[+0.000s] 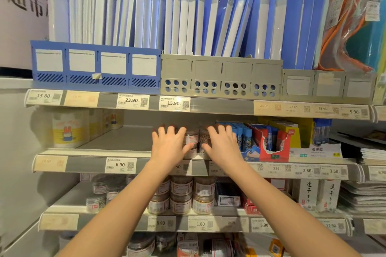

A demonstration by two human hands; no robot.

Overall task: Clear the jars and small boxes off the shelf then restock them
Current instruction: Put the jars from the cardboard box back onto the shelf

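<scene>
On the middle shelf stand stacked clear jars of paper clips. My left hand lies against the left side of the stack, fingers spread over the jars. My right hand covers the right-hand jars the same way. Both hands press on the group from either side; the jars behind them are mostly hidden. More clear jars stand stacked on the shelf below, with small boxes beside them.
Yellow-and-white boxes sit at the left of the middle shelf. Blue glue bottles and a red display carton crowd the right. File holders with blue folders fill the top shelf. Price labels line the shelf edges.
</scene>
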